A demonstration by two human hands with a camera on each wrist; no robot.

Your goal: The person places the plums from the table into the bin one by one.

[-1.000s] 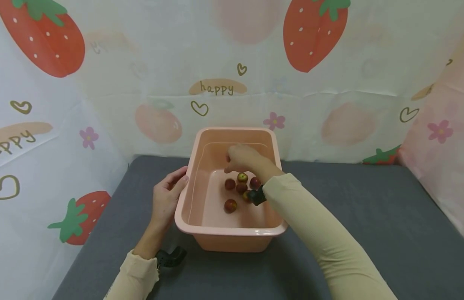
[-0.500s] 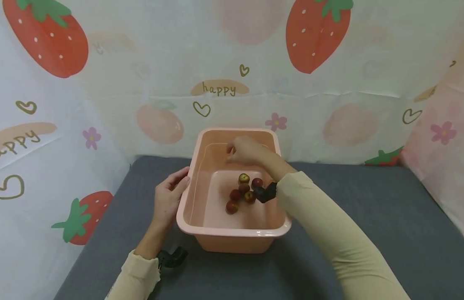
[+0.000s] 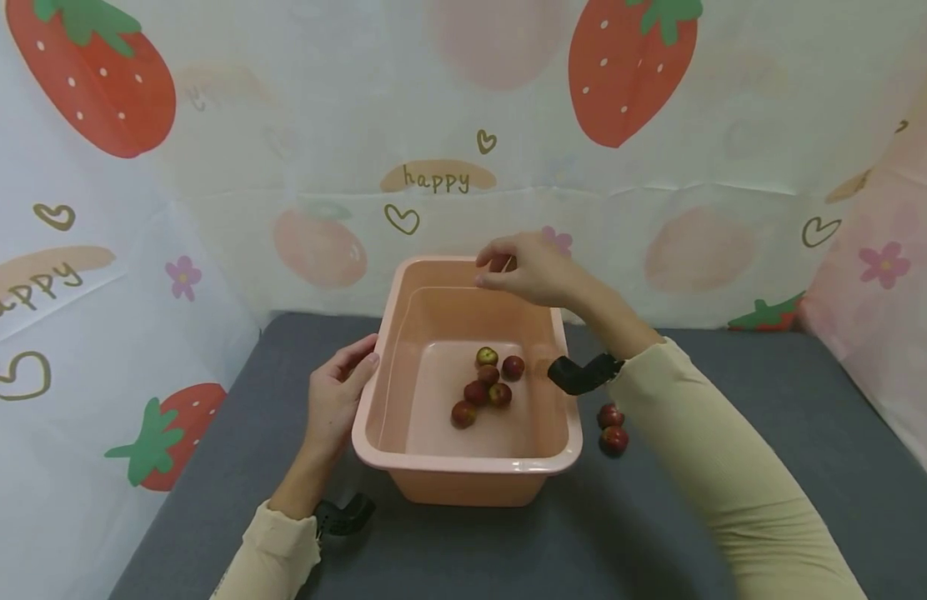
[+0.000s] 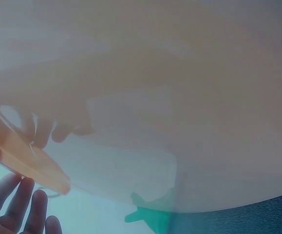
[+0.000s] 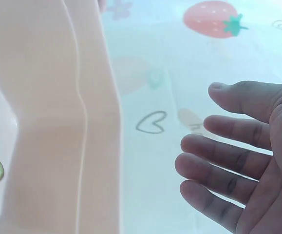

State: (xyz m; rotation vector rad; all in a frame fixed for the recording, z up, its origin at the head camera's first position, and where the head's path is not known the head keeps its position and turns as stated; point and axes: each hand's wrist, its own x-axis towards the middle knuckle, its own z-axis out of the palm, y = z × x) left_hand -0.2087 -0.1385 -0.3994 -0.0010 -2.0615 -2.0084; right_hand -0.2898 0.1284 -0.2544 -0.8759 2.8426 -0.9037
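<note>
A peach-coloured plastic basin (image 3: pixel 381 400) stands on the dark cloth. Several small round fruits (image 3: pixel 476 392), red with yellow-green patches, lie grouped on its floor. My left hand (image 3: pixel 336 396) holds the left rim, thumb at the upper side; in the left wrist view its fingers (image 4: pixel 36 212) reach the rim from below. Over the far right corner of the basin hovers my right hand (image 3: pixel 534 268). In the right wrist view its fingers and thumb are spread loosely with nothing between them. Two more red fruits (image 3: pixel 613 440) rest on the cloth right of the basin.
A dark grey cloth (image 3: pixel 734 417) covers the table. Behind it and at both sides hangs a printed curtain (image 3: pixel 621 217) with strawberries, hearts and flowers. Black wrist cameras (image 3: pixel 583 374) sit on both wrists.
My right hand has risen out of the basin, moving up and right, and its curled fingers have loosened. One fruit has rolled toward the near side. Two fruits outside are now uncovered.
</note>
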